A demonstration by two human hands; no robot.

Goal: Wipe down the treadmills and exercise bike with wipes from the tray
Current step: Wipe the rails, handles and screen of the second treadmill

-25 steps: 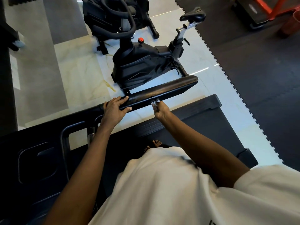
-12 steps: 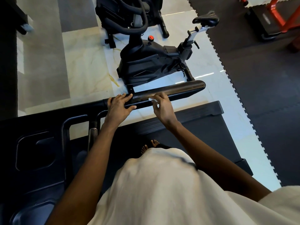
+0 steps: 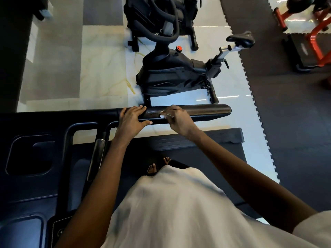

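On handrail (image 3: 206, 111), wipe (image 3: 162, 116) half-hidden under right hand (image 3: 179, 120)

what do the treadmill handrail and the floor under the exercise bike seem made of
Treadmill handrail: probably a rubber or foam sleeve over a tube; black, matte, dull scuffed patches near the wipe in the right hand. Floor: likely polished marble or marble-look tile; pale, yellowish veins, mirror-like light streaks.
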